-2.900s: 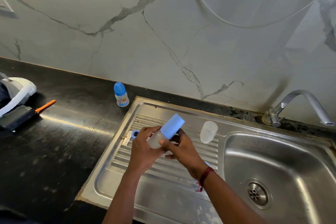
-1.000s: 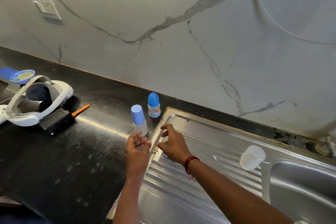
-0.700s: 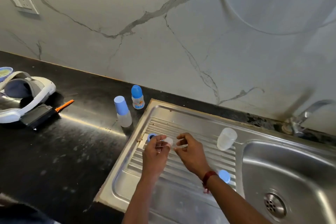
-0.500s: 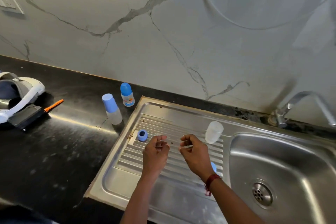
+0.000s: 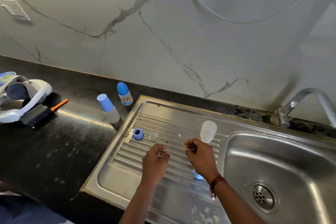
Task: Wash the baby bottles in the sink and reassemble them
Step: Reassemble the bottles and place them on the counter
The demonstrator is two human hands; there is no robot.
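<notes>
Two capped bottles point(image 5: 109, 109) point(image 5: 124, 95); one uncapped bottle point(image 5: 208, 132); one blue ring point(image 5: 138, 133).

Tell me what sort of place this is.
Most likely a home kitchen: a stainless steel sink with a ribbed drainboard and a tap, set in a black counter against a marble-look wall, with baby bottles standing beside it.

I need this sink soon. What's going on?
A person works over the drainboard, bottles partly reassembled. A tall capped bottle and a small capped bottle stand on the counter; a blue ring, clear round piece and upturned bottle body sit on the drainboard. The right hand pinches a thin pale piece; the left hand hovers beside it, fingers curled.
</notes>
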